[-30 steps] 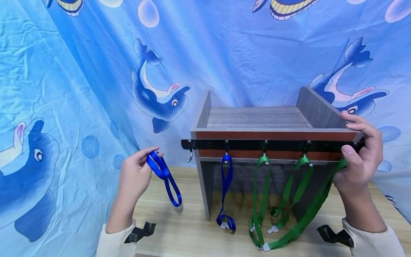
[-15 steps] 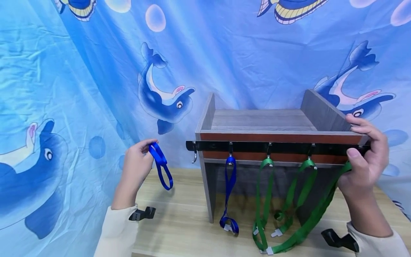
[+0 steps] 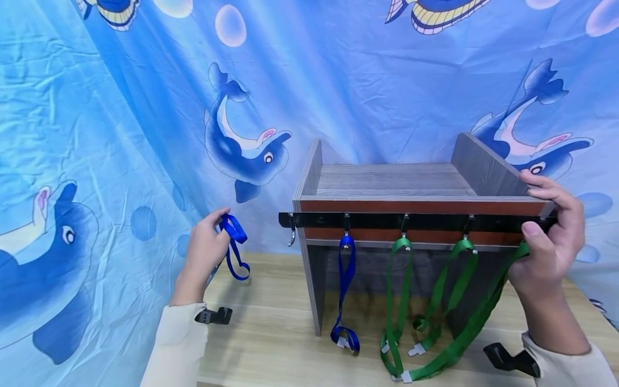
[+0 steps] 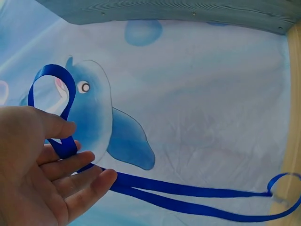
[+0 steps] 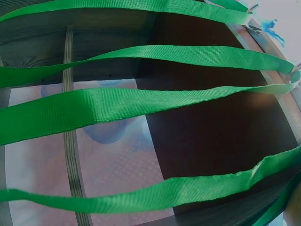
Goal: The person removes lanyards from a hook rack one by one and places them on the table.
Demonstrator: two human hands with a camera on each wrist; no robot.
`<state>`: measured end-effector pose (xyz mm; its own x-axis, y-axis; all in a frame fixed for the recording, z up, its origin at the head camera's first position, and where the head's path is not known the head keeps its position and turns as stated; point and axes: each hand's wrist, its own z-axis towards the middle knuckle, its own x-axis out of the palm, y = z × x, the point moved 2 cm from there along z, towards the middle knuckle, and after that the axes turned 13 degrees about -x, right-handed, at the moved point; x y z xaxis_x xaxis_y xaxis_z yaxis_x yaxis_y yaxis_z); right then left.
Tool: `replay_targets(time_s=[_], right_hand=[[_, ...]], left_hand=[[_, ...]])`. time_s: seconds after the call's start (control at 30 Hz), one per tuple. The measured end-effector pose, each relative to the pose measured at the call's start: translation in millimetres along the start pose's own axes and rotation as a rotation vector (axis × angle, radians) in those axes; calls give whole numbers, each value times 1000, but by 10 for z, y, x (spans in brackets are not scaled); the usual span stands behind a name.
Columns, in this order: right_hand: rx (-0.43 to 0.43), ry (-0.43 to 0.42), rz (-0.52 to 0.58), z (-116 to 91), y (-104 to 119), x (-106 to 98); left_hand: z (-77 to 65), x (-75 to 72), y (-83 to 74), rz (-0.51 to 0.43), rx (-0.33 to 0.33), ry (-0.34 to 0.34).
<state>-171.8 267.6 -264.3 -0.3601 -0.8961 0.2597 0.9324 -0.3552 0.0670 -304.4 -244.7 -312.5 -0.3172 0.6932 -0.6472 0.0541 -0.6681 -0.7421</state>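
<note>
My left hand [image 3: 205, 252] pinches a blue lanyard [image 3: 235, 231] left of the grey wooden shelf [image 3: 309, 269]. In the left wrist view, the lanyard [image 4: 155, 185] loops up above the thumb and trails off to the right. My right hand [image 3: 551, 236] grips the shelf's right front corner, fingers over the side panel and thumb in front of the black hook rail [image 3: 374, 220]. A blue lanyard [image 3: 348, 269] hangs from one hook, with green lanyards [image 3: 407, 279] on the hooks to its right. Another green lanyard [image 3: 476, 325] runs up to my right hand, which hides its top.
The leftmost hook [image 3: 292, 237] is bare and sticks out past the shelf's side. A light wooden table [image 3: 261, 333] bears the shelf. Behind hangs a blue curtain [image 3: 377, 97] with printed dolphins. Green straps [image 5: 117, 103] cross the right wrist view before the shelf.
The blue lanyard in my left hand has swung inward, turned and drawn up, its lower loop now closer to the wrist. My right hand keeps its grip on the shelf.
</note>
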Motion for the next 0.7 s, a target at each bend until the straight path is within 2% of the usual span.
replay_targets(time_s=[0.13,0.23,0.43,0.5,0.7], right_hand=[[2,1,0,3,-8,7],[-2,4,0,-2,-11,11],[1,6,-6,-11,7,-10],[2,11,-3,-12,10,-10],[-1,13,15,-9,14,2]], left_hand=[[76,-8,62,2,24,-3],[127,17,136,3,16,11],[198,92,257,64,43,57],[212,108,286,74,60,88],[239,152,375,83,54,235]])
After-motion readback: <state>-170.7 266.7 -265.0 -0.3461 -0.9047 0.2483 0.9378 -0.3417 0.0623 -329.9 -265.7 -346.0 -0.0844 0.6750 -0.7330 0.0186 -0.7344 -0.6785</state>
